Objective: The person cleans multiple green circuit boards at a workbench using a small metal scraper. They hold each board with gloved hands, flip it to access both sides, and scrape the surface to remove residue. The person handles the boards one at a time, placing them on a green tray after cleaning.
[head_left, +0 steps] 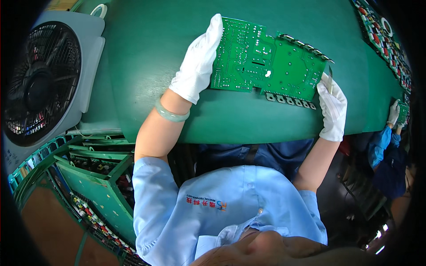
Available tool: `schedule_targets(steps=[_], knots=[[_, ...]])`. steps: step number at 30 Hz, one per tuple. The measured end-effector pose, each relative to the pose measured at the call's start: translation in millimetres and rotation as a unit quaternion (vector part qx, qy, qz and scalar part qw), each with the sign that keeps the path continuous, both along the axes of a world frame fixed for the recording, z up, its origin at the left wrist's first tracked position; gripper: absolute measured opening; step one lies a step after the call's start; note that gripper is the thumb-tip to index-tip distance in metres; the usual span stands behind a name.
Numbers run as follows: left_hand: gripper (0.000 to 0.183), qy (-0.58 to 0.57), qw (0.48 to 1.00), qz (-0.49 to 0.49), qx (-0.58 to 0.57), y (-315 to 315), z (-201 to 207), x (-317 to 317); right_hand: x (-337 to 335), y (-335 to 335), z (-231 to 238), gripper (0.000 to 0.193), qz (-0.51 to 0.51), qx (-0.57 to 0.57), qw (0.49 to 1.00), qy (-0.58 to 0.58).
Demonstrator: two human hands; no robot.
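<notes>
A green circuit board point(288, 66) is held up over the green table mat, its solder side facing me. Metal tabs stick out along its upper right and lower edges, and a small white spot marks its middle. My left hand point(198, 60), in a white glove, grips the board's left edge; its fingertips behind the board are hidden. At the right edge my gloved right hand point(333, 104) is closed near the corner. A thin pointed metal tool point(330, 80) rises from its fingers, its exact kind unclear.
A grey fan point(91, 57) stands at the left on the green mat point(146, 57). Racks of boards point(97, 168) are at the lower left. Populated boards point(386, 42) line the far right, where another person's gloved hand point(393, 112) holds a small green board point(403, 113).
</notes>
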State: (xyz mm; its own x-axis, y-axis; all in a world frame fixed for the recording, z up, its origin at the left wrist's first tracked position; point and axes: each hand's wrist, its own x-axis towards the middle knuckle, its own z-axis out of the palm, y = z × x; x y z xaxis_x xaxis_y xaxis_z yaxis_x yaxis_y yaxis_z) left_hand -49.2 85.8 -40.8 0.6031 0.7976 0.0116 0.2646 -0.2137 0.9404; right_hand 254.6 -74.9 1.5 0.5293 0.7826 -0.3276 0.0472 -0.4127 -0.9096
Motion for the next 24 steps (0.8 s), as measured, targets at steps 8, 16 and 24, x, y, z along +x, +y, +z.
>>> schedule_targets(steps=[8,16,24], knots=[[0.063,-0.299,0.842,0.059,-0.445,-27,55,29,40,-31,-41,0.045,-0.004,0.211,0.97,0.121],[0.047,-0.36,0.796,0.047,-0.484,-35,62,23,57,-44,-51,0.037,0.038,0.232,0.96,0.154],[0.043,-0.357,0.81,0.039,-0.463,-37,52,18,61,-47,-56,0.036,0.044,0.235,0.955,0.178]])
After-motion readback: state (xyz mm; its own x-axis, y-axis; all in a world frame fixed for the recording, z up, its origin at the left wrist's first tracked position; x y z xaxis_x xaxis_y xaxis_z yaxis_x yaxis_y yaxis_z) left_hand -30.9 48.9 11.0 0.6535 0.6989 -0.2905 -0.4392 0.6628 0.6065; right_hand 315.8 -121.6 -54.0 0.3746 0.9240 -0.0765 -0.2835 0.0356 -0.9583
